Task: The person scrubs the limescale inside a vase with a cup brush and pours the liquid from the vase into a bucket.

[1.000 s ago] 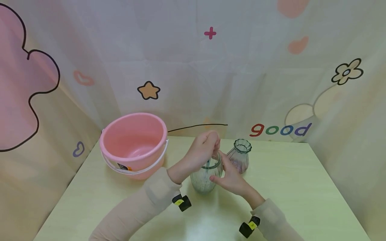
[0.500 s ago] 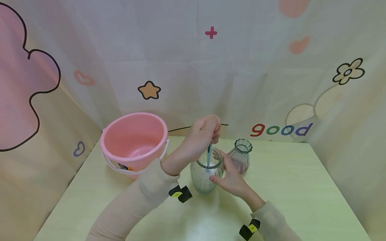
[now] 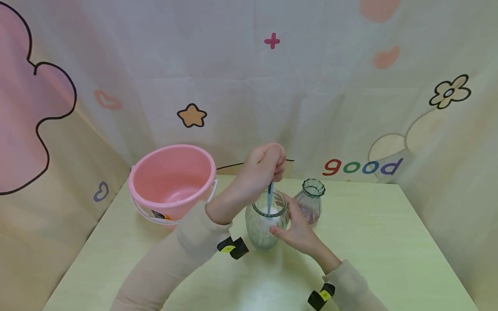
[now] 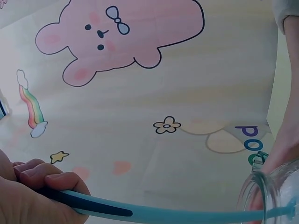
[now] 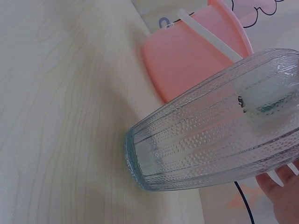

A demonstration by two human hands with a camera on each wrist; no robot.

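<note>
My left hand point(image 3: 258, 170), in a fist over the mouth of a tall ribbed glass vase point(image 3: 258, 233), grips the handle of a bottle brush point(image 4: 168, 213). That handle is light blue with a dark blue inlay, and it runs down through the vase's rim. A whitish brush head point(image 5: 268, 86) shows through the upper glass in the right wrist view. With thumb and fingers round its right side, my right hand point(image 3: 297, 231) holds the vase, whose base is on the table. Part of the right hand is hidden behind the glass.
A pink bucket point(image 3: 171, 211) with a white handle stands at the back left of the pale table point(image 3: 373, 250). Close behind my right hand is a smaller glass vase point(image 3: 311, 198) with a scalloped rim. A printed curtain point(image 3: 233, 86) hangs behind the table.
My left hand has risen from the vase's rim, drawing the brush upward, so more of the blue handle shows. The right hand and the vase have stayed in place.
</note>
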